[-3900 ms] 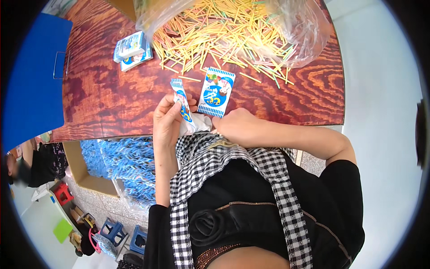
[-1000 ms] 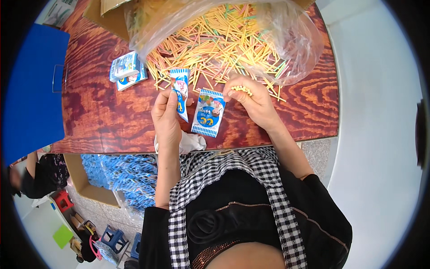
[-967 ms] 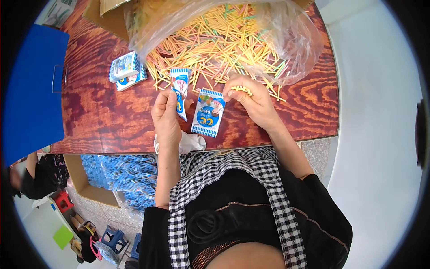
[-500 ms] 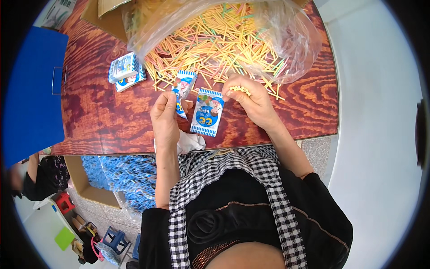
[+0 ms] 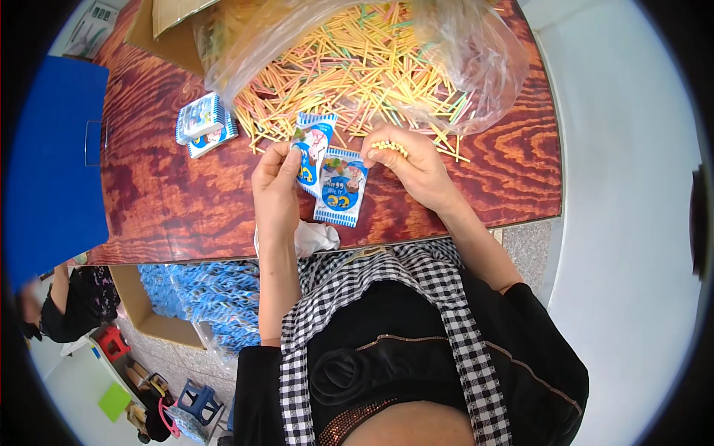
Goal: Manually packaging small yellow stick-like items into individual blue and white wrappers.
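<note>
Between thumb and fingers, my left hand [image 5: 274, 182] pinches a small blue-and-white printed packet [image 5: 315, 149]. My right hand [image 5: 420, 169] is closed round a bundle of thin yellow sticks [image 5: 390, 146]; only their ends show above the fingers. A second packet [image 5: 342, 195] of the same kind lies flat between my hands, partly covered by the held one. My right fingertips are by its upper right corner; I cannot tell whether they touch it. Beyond both hands spreads a heap of yellow, pink and green sticks [image 5: 349, 67], spilling from a clear plastic bag [image 5: 491, 97].
Several filled-looking packets [image 5: 201, 119] are stacked on the wooden table [image 5: 163, 201] at the left. A blue panel [image 5: 56, 163] borders the left side. White tissue [image 5: 316, 236] lies by my left wrist. Below the edge, a carton holds many blue wrappers [image 5: 216, 297]. Another person's arm [image 5: 59, 290] shows at far left.
The packet in my left hand has turned and moved right, its printed front now facing up over the flat packet. My right hand has shifted slightly left, still gripping the sticks.
</note>
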Motion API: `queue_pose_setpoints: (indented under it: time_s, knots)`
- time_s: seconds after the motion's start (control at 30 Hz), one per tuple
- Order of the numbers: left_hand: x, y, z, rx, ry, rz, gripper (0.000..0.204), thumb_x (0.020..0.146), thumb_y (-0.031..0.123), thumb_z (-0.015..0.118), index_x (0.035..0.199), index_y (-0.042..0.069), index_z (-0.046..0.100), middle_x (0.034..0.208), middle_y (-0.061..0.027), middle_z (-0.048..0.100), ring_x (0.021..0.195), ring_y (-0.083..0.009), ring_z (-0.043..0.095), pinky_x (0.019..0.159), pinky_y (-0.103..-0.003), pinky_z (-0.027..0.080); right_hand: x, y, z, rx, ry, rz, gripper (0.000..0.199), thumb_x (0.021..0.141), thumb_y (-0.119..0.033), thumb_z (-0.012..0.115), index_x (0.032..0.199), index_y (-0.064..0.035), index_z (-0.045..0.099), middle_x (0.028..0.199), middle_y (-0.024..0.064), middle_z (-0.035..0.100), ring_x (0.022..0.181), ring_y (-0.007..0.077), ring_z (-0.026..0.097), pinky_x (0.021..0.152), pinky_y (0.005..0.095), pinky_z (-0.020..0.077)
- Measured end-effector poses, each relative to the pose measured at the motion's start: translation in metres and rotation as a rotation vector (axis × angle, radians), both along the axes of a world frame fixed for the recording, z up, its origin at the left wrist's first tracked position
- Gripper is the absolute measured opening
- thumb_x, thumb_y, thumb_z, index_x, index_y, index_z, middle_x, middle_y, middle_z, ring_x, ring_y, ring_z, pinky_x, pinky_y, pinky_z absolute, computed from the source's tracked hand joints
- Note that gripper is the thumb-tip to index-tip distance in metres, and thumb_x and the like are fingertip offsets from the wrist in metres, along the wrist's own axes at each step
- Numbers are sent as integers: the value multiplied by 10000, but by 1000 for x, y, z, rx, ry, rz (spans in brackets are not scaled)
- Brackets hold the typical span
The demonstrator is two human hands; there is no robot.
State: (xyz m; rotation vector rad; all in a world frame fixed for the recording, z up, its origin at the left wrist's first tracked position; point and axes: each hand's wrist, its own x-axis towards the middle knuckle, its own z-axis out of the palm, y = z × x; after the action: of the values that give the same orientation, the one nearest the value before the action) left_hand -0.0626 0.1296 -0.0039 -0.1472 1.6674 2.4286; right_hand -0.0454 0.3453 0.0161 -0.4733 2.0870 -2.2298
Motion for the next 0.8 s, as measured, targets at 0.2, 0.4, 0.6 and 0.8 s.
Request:
queue_pose_setpoints:
  time_s: [0.2, 0.4, 0.6, 0.8]
  knots:
    - [12, -3, 9, -347, 226, -17, 107, 917, 37, 569, 956, -36, 637, 869, -5, 610, 755, -56, 527, 668, -202, 425, 0, 3, 4, -8, -29, -6, 77, 926, -37, 525, 907, 16, 578, 843, 61, 585, 769, 128, 557, 722, 258, 441]
    - [13, -9, 16, -434, 365, -91, 92, 879, -30, 568, 938, -66, 628, 923, -66, 605, 828, -107, 546, 726, -222, 433, 0, 3, 5, 17, -30, 0, 73, 917, -35, 536, 909, 19, 584, 837, 60, 597, 775, 128, 574, 717, 260, 453]
    - [15, -7, 17, -469, 378, -96, 91, 878, -30, 569, 936, -63, 630, 926, -74, 610, 837, -118, 554, 736, -232, 438, 2, 3, 7, 41, -7, 0, 67, 911, -25, 536, 913, 23, 583, 851, 67, 606, 777, 129, 581, 714, 262, 459]
    - [12, -7, 15, -494, 391, -90, 95, 880, -17, 577, 946, -61, 629, 918, -73, 610, 827, -119, 555, 732, -236, 442, 2, 2, 7, 75, 43, 5, 57, 903, -11, 536, 913, 26, 578, 851, 69, 602, 771, 131, 575, 711, 260, 452]
